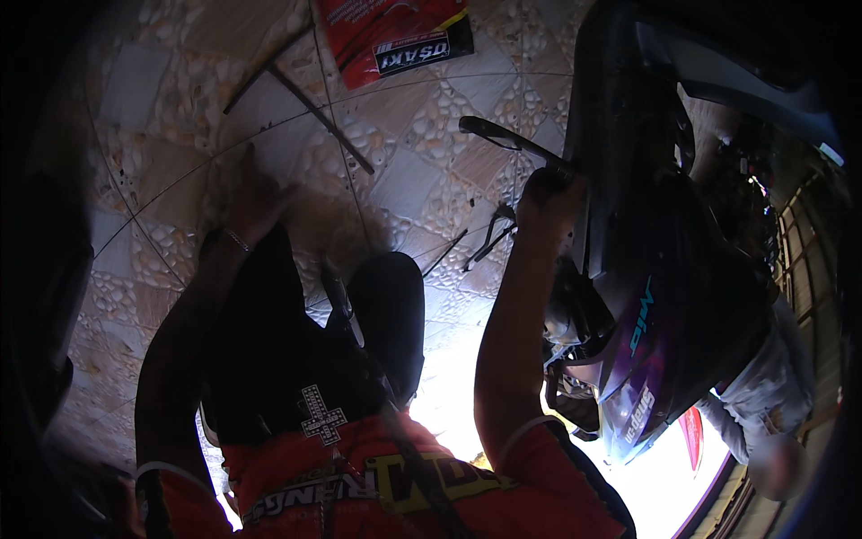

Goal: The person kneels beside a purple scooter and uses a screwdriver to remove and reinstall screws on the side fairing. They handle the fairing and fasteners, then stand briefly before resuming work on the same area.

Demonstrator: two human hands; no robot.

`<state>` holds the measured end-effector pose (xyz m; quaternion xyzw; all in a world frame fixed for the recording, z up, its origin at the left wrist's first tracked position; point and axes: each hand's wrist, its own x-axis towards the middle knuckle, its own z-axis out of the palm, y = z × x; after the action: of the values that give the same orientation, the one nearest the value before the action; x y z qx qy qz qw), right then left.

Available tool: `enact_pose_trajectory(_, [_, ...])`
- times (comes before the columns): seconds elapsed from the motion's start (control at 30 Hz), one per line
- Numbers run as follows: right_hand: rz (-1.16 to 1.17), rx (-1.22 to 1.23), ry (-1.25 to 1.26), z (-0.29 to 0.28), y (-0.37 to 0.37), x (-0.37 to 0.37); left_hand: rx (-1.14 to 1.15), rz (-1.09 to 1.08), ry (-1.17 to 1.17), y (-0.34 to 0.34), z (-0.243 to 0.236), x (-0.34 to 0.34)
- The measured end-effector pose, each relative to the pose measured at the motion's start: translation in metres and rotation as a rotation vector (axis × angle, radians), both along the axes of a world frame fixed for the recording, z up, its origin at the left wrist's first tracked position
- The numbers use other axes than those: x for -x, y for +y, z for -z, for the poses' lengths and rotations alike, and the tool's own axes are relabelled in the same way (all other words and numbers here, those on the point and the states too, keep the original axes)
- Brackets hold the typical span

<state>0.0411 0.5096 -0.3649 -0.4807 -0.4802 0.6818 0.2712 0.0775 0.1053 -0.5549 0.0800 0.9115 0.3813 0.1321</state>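
My right hand (548,199) is raised beside a purple and black motor scooter (669,350). Its fingers are closed at the end of a long black curved bar (503,135), which reaches left over the floor; whether it is fixed to the scooter I cannot see. In shadow by my dark-trousered knee, my left hand (256,205) has its fingers apart and holds nothing visible. Ahead of it, thin dark strips (319,115) lie on the tiles. A small black bracket-like piece (491,241) rests on the floor below the bar.
A red package (391,40) lies on the pebble-patterned tile floor (413,184) at the far side. The scooter fills the right. Beyond it a person in a grey top (768,382) is near a slatted wall (817,269). A thin dark rod (444,252) lies near my knee.
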Motion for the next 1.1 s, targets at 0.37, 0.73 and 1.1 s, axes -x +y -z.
enact_pose_trajectory(0.37, [-0.185, 0.353, 0.591, 0.002, 0.026, 0.052, -0.117, -0.028, -0.294, -0.003, 0.003, 0.003])
enact_pose_trajectory(0.73, [0.166, 0.03, 0.168, 0.02, -0.019, 0.08, -0.225, -0.2, -0.447, 0.001, -0.001, 0.005])
enact_pose_trajectory(1.1, [-0.578, -0.029, -0.289, -0.003, -0.054, 0.047, -0.254, -0.261, -0.601, 0.003, -0.015, 0.015])
